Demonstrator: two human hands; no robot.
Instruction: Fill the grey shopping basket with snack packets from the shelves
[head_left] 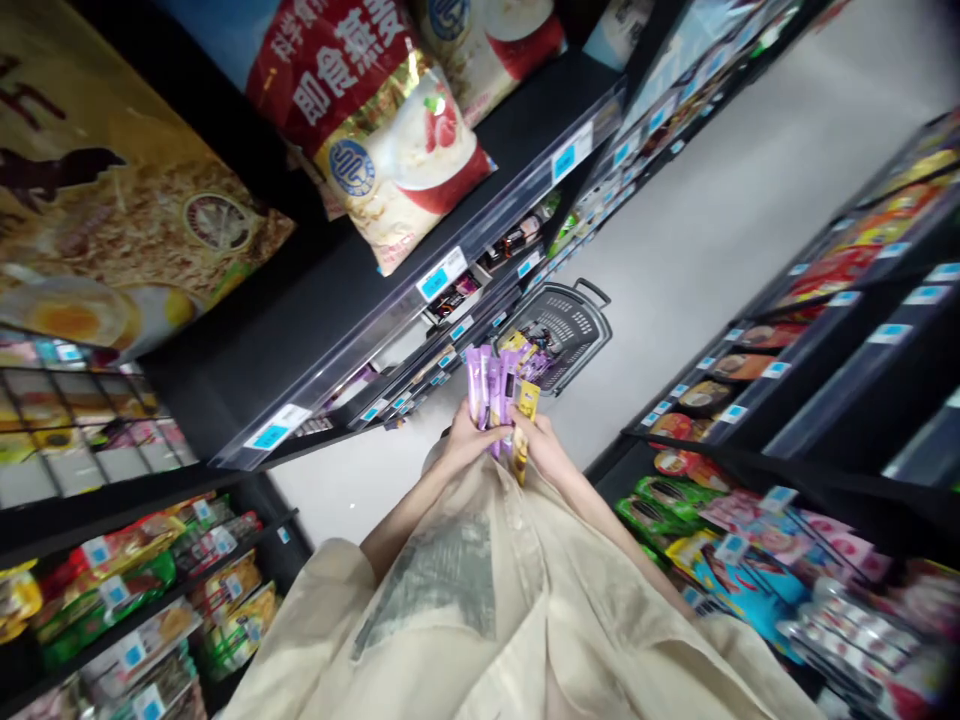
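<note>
In front of my body, both hands are closed around slim snack packets. My left hand (472,442) grips several narrow purple packets (493,385) that stand up side by side. My right hand (538,440) is closed on a yellow packet (527,400), right next to the purple ones. The print on these packets is too small to read. Just beyond them a grey shopping basket (589,345) stands on the floor, with purple and yellow packets (529,350) inside. My hands hide the lower parts of what they hold.
A black shelf (517,160) at the left bears large oatmeal bags (409,150), with price tags (442,275) along its edge. Lower racks hold bagged snacks (142,580). More shelves with packaged food (750,540) line the right. A pale floor (720,210) runs between them.
</note>
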